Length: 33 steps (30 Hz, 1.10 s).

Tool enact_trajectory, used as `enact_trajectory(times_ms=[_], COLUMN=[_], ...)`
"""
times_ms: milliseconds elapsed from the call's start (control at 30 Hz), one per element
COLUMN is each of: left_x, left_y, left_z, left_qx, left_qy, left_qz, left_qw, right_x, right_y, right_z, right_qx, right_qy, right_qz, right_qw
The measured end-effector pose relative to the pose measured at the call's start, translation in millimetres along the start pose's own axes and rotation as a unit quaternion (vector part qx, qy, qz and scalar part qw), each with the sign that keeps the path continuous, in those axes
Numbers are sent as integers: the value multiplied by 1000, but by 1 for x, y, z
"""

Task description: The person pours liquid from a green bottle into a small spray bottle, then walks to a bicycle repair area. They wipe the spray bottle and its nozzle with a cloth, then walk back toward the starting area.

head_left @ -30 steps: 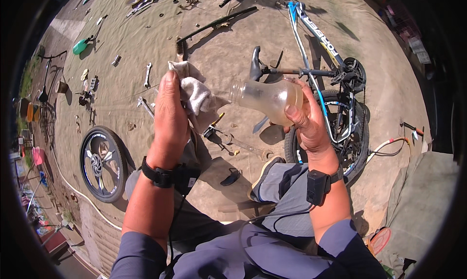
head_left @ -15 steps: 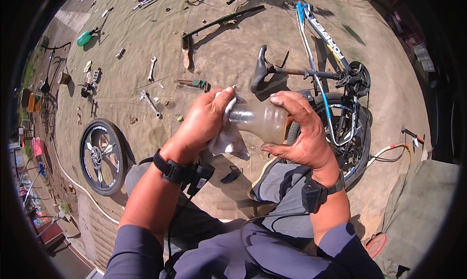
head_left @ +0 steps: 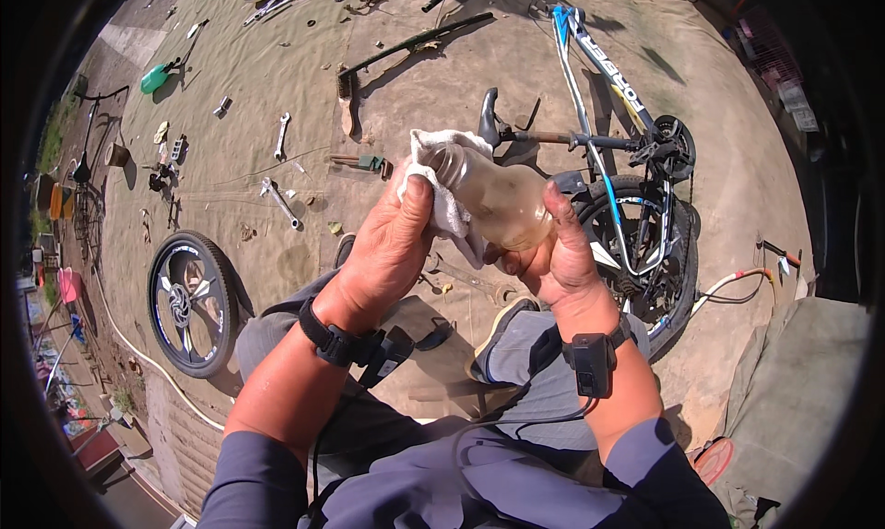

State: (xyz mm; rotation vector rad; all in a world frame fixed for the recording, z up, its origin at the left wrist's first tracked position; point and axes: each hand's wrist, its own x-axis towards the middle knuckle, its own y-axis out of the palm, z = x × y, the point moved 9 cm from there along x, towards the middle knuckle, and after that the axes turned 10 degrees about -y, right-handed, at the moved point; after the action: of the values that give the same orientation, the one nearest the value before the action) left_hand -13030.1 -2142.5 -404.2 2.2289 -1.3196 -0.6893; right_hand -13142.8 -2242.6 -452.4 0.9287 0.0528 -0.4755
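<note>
In front of me, a clear, cloudy jar (head_left: 505, 200) with a ridged end is tilted between my hands. My left hand (head_left: 392, 239) is closed round a white cloth (head_left: 450, 216), which wraps the jar's ridged end. At the other end, my right hand (head_left: 564, 260) cups the jar from below and the right, its thumb up along the side. Part of the right fingers is hidden behind the jar and cloth.
A blue and white bicycle frame (head_left: 573, 91) with its wheel lies at right, its black saddle (head_left: 488, 116) just beyond the jar. A loose wheel (head_left: 159, 294) lies left. Farther off are an adjustable wrench (head_left: 279, 201), a spanner (head_left: 282, 135), a brush (head_left: 347, 110) and a green bottle (head_left: 155, 78).
The jar has turned from nearly level to a slant, its ridged end raised toward the far left. My right hand has shifted from its far rim to underneath, and the cloth now wraps higher.
</note>
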Motion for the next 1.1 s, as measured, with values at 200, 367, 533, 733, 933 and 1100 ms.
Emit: enact_trajectory(times_ms=[200,367,533,733,933,1100], left_x=[-1,-3,-5,-8,-7,-9], left_y=[-31,-50,-55,-52,-45,-43], left_z=[3,6,10,7,8,8], left_qx=[-3,-7,9,-10,9,34], left_qy=[-45,-59,-51,-59,-69,-70], left_qz=[-100,-133,-162,-164,-124,-134], left_qw=[994,989,985,985,990,988], right_x=[6,-1,-10,-16,-17,-17], right_y=[-2,8,5,23,19,20], right_z=[40,76,92,107,108,106], right_qx=[-27,-87,-117,-77,-52,-49], right_qy=[-106,-196,-213,-237,-223,-213], right_qz=[4,61,19,53,84,87], right_qw=[994,975,970,967,970,972])
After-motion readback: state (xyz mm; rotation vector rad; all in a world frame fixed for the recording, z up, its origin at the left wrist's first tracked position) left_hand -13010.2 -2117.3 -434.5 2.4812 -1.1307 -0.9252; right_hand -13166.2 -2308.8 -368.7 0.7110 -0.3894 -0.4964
